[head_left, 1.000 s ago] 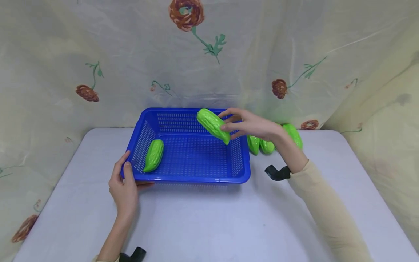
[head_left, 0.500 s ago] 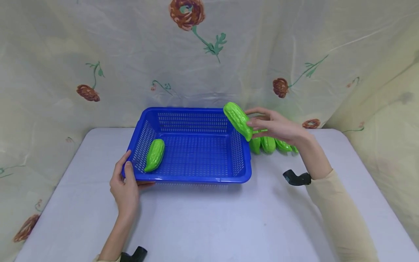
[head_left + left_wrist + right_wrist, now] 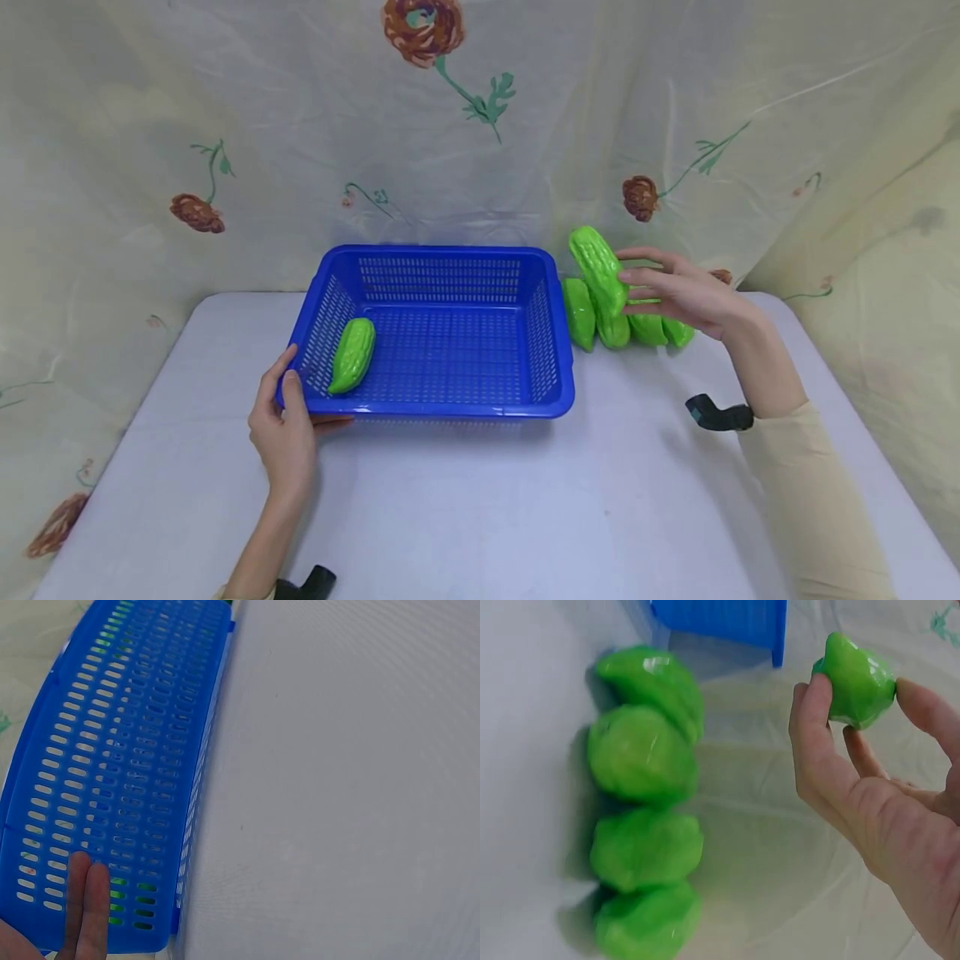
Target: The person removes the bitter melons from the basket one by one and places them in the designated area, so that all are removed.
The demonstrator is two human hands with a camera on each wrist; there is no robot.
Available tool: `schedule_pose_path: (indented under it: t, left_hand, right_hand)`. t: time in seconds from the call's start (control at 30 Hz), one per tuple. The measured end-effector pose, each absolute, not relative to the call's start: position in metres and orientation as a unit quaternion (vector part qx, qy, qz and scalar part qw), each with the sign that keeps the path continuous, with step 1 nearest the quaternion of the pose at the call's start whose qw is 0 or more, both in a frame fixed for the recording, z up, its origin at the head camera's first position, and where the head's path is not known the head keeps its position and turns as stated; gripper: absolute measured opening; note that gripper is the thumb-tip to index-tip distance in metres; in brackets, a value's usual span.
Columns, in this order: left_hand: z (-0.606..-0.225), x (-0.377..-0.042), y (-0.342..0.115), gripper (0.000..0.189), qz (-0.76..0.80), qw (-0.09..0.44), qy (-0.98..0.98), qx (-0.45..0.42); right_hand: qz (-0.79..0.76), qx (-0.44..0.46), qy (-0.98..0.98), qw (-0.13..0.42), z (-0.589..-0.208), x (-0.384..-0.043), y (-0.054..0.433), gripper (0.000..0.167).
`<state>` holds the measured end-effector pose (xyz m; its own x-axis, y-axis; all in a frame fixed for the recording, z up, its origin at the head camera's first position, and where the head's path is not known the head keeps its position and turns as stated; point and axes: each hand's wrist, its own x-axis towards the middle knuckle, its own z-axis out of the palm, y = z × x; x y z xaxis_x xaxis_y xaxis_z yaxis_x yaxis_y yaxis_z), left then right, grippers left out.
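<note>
My right hand (image 3: 684, 293) pinches a bright green, ridged bitter melon (image 3: 596, 260) between thumb and fingers. It is held up and tilted, just past the basket's right rim. Below it, several more bitter melons (image 3: 643, 755) lie in a row on the table beside the basket, apart from the held one in the right wrist view. The blue plastic basket (image 3: 442, 411) has slotted walls. One bitter melon (image 3: 352, 356) lies inside it by the left wall. My left hand (image 3: 283, 429) grips the basket's near left corner; two fingers (image 3: 91, 907) press flat against the slotted outer wall.
A white-covered table (image 3: 480, 508) spreads out in front of the basket. Behind it hangs a pale floral curtain (image 3: 262, 108), close to the basket's far rim. A dark wrist camera mount (image 3: 718, 413) juts from the right wrist above the table.
My right hand has carried the bitter melon rightward, from above the basket's right part to over the row outside. My left hand and the basket have stayed in place.
</note>
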<state>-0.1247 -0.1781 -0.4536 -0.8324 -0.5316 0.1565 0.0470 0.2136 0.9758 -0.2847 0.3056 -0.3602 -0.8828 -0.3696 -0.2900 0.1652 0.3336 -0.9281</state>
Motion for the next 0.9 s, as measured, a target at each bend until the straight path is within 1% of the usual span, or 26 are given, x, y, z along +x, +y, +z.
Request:
schedule_pose_path:
  t: [0.13, 0.23, 0.4, 0.53, 0.67, 0.8, 0.9]
  left_hand:
    - [-0.454, -0.125, -0.178, 0.041, -0.605, 0.242, -0.741, 0.16]
    - [-0.454, -0.125, -0.179, 0.04, -0.59, 0.243, -0.752, 0.164]
    - [-0.454, -0.125, -0.179, 0.041, -0.593, 0.242, -0.751, 0.162]
    - [-0.455, -0.124, -0.178, 0.041, -0.593, 0.239, -0.75, 0.168]
    - [-0.455, -0.124, -0.178, 0.04, -0.589, 0.237, -0.753, 0.173]
    - [-0.455, -0.125, -0.178, 0.04, -0.59, 0.239, -0.752, 0.171]
    - [-0.456, -0.125, -0.179, 0.04, -0.586, 0.239, -0.755, 0.17]
  right_hand:
    - [-0.574, -0.048, 0.788, 0.219, -0.365, -0.285, 0.323, 0.061]
    - [-0.583, -0.035, 0.783, 0.215, -0.37, -0.286, 0.338, 0.059]
    - [-0.615, -0.022, 0.758, 0.215, -0.378, -0.287, 0.366, 0.048]
    - [-0.622, -0.016, 0.753, 0.213, -0.384, -0.286, 0.386, 0.042]
    - [-0.624, -0.004, 0.753, 0.211, -0.389, -0.283, 0.406, 0.045]
    - [-0.636, 0.0, 0.742, 0.213, -0.397, -0.282, 0.425, 0.053]
    - [-0.652, 0.006, 0.727, 0.214, -0.404, -0.283, 0.437, 0.049]
